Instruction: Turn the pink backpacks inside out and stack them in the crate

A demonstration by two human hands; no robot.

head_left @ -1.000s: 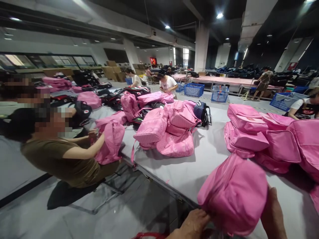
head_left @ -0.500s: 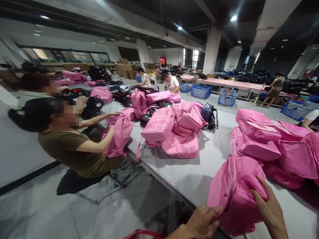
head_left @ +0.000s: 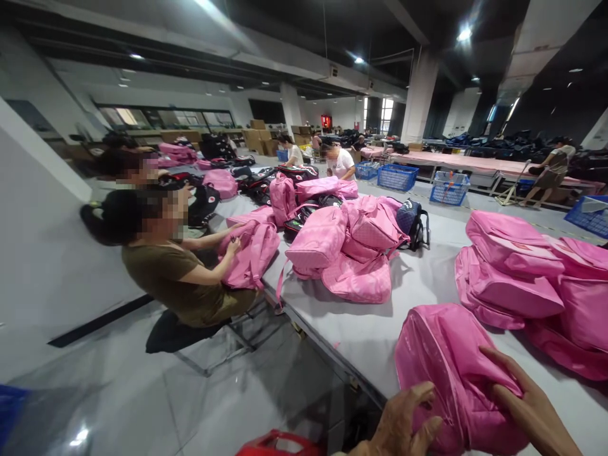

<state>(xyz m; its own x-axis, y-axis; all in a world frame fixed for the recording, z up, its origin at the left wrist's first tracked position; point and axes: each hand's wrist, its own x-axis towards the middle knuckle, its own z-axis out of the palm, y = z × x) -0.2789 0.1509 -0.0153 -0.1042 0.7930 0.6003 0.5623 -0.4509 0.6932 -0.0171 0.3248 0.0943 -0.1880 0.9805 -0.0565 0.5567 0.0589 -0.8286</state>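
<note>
A pink backpack stands at the near edge of the grey-white table, its zipped seam facing left. My right hand rests on the backpack's right side, thumb and fingers spread around a fold of the cloth. At the bag's lower left is my left hand, its fingers curled and thumb apart in front of the fabric; it looks to hold nothing. The bag's bottom is partly hidden by both hands.
Pink backpacks are heaped at the right, and another heap lies mid-table. A seated person at the left handles a pink bag. A red object is below; blue baskets stand beyond.
The view has swung left, so the surroundings sit further right. My left hand has opened off the bag's lower edge. The seated person's hands have come together on their bag.
</note>
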